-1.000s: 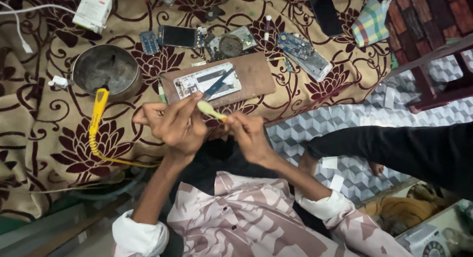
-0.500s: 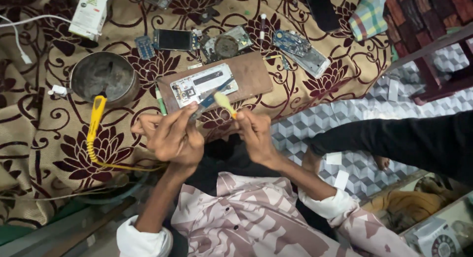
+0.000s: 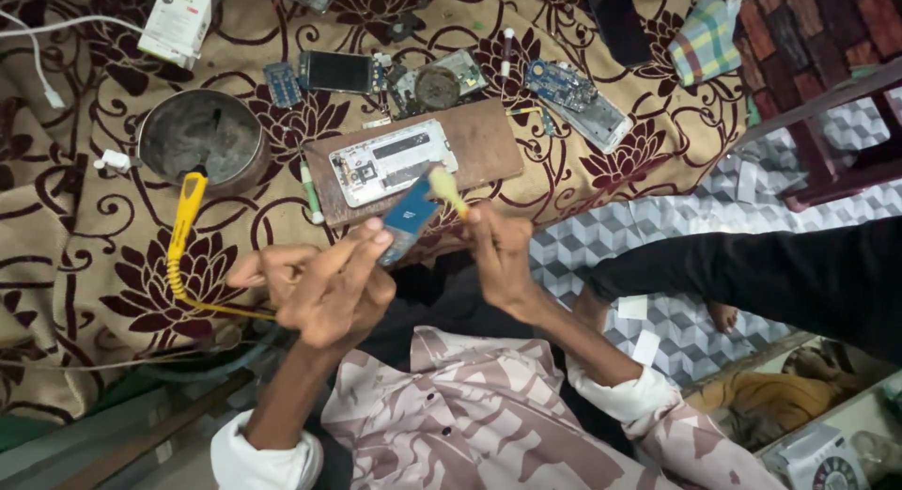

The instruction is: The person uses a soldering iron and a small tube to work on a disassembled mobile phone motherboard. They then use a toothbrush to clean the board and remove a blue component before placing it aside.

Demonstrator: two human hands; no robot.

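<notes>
My left hand [image 3: 324, 281] pinches a small blue circuit board [image 3: 406, 219] by its lower end and holds it up over the near edge of a brown wooden board [image 3: 489, 142]. My right hand [image 3: 498, 246] grips a small brush with a pale yellow-green head [image 3: 445, 185], and that head touches the top of the blue board. On the wooden board lies an opened white phone body [image 3: 390, 161]. Both hands hover above a patterned brown and cream cloth [image 3: 113, 293].
A round metal bowl [image 3: 199, 138] sits at the left, with a yellow tool and coiled yellow cord [image 3: 183, 227] beside it. Several phone parts and circuit boards [image 3: 573, 95] lie past the wooden board. A white box [image 3: 178, 20] is at top left. My black-trousered leg [image 3: 770, 274] stretches right.
The blue circuit board has come up into plain sight in my left hand, and the brush in my right hand has shifted onto its top edge. Both hands sit slightly lower and nearer.
</notes>
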